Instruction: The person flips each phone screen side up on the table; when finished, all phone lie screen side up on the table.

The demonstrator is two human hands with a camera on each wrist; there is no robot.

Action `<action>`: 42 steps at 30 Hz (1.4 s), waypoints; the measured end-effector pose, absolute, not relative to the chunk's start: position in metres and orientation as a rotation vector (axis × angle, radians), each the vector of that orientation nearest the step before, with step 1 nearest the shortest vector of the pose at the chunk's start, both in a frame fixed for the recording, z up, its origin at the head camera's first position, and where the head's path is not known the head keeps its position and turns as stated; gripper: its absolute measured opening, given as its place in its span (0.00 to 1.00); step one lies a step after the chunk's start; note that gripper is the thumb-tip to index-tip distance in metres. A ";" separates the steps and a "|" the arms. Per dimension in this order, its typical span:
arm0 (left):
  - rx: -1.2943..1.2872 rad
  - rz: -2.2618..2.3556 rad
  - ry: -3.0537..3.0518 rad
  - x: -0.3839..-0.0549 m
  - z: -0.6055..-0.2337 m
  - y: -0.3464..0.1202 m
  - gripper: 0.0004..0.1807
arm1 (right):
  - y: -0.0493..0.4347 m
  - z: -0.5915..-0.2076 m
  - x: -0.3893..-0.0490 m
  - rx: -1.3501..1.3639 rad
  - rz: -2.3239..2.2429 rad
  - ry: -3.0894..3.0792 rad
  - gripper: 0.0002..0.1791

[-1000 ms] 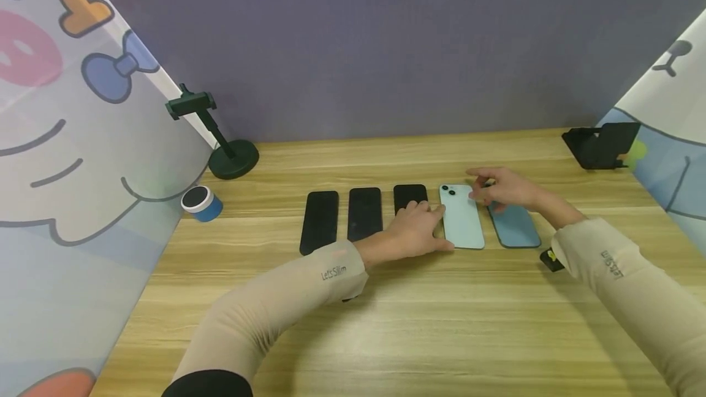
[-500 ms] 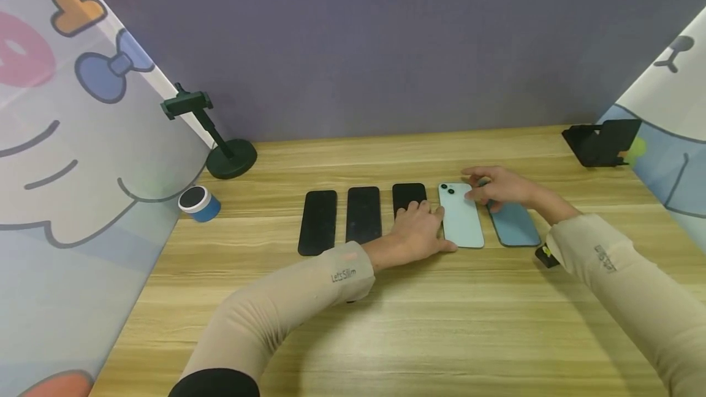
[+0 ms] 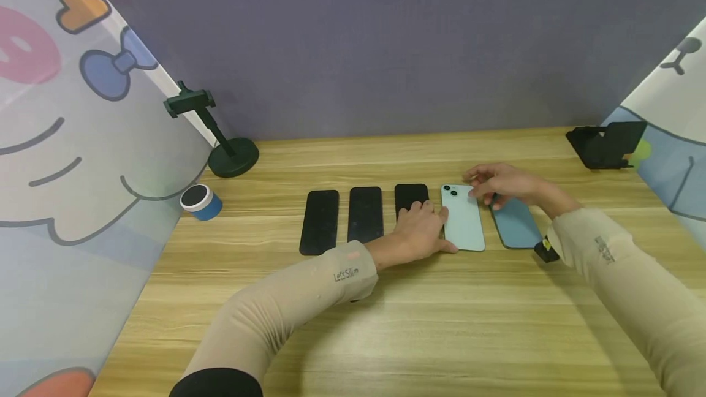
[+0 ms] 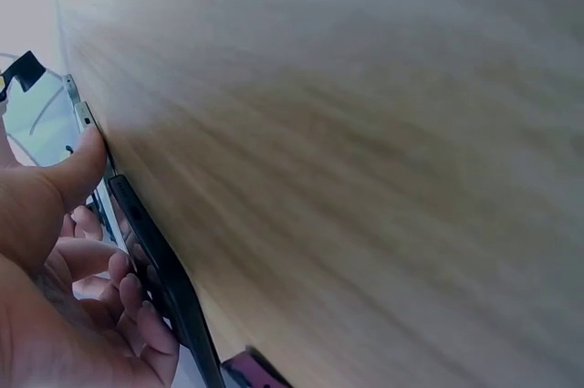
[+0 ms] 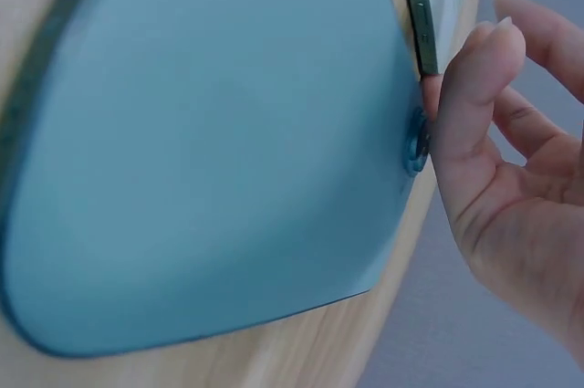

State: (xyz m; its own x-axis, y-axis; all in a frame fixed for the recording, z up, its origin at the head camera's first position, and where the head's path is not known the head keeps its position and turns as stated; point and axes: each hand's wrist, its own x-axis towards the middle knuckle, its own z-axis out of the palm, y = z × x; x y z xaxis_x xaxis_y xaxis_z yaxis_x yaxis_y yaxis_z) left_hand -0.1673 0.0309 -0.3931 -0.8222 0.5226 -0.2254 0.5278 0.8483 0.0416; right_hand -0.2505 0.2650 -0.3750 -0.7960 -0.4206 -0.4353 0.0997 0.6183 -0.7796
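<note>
A pale mint smartphone [image 3: 464, 222] lies back up in a row of phones, its two camera lenses at the far left corner. My left hand [image 3: 416, 230] rests over a black phone [image 3: 410, 193], its thumb [image 4: 84, 158] at the mint phone's near edge and its forefinger beside the left edge. With its fingers loosely bent, my right hand [image 3: 504, 184] touches the mint phone's far right corner. Below that hand lies a blue phone [image 5: 210, 151], back up; its camera part is mostly hidden by the hand.
Two more black phones [image 3: 319, 223] [image 3: 365, 213] lie to the left. A dark green stand [image 3: 234, 158] and a blue jar [image 3: 207, 206] with a white-rimmed lid stand further left. A black folding holder [image 3: 603, 144] is at the back right. A grey panel [image 3: 386, 48] closes off the back.
Hardly anything differs. The right hand's fingers have shifted slightly at the mint phone's far corner; the left hand stays at its left and near edges. The view has moved a little.
</note>
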 end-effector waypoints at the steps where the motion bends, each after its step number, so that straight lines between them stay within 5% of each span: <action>1: 0.810 -0.035 2.800 -0.167 -0.393 0.031 0.48 | 0.265 -0.374 -0.251 -0.251 -1.124 2.235 0.35; 42: 0.783 0.017 2.743 -0.169 -0.390 0.029 0.47 | 0.271 -0.374 -0.246 -0.164 -1.222 2.185 0.35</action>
